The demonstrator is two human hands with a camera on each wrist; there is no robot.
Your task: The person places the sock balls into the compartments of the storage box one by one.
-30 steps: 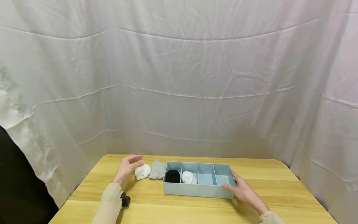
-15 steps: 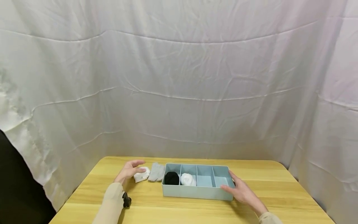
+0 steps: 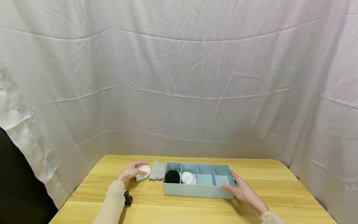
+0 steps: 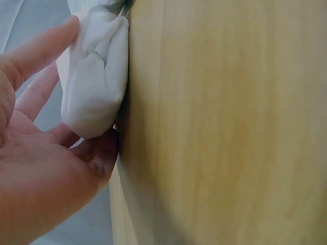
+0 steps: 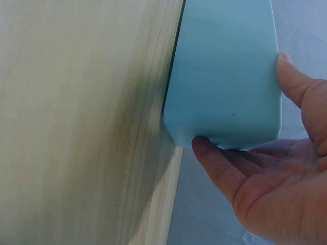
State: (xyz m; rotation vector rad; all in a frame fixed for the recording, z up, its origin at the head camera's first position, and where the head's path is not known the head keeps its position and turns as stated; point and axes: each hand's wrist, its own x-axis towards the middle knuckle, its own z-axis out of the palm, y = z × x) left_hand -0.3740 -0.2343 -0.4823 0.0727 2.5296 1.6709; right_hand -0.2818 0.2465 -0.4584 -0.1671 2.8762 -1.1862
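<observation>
My left hand (image 3: 132, 170) reaches round a white folded sock (image 3: 143, 172) on the table. In the left wrist view, the thumb and fingers lie about the white bundle (image 4: 95, 76), touching it at its top and lower end. At the box's right end, my right hand (image 3: 242, 189) grips the light blue divided box (image 3: 198, 190), thumb on the near rim and fingers round the end wall. The box's end wall (image 5: 225, 76) fills the middle of the right wrist view. A black rolled bundle (image 3: 172, 176) sits in the leftmost compartment, a white one (image 3: 189, 178) in the second.
A grey folded cloth, likely a sock (image 3: 158, 170), lies between the white sock and the box. The wooden table (image 3: 156, 207) ends at a grey curtain (image 3: 179, 124) behind and at the sides. Something black (image 3: 22, 180) stands at far left.
My left hand has lowered and moved right onto the white sock, its fingers closing about it. The right hand stays on the box, which has not moved on the table.
</observation>
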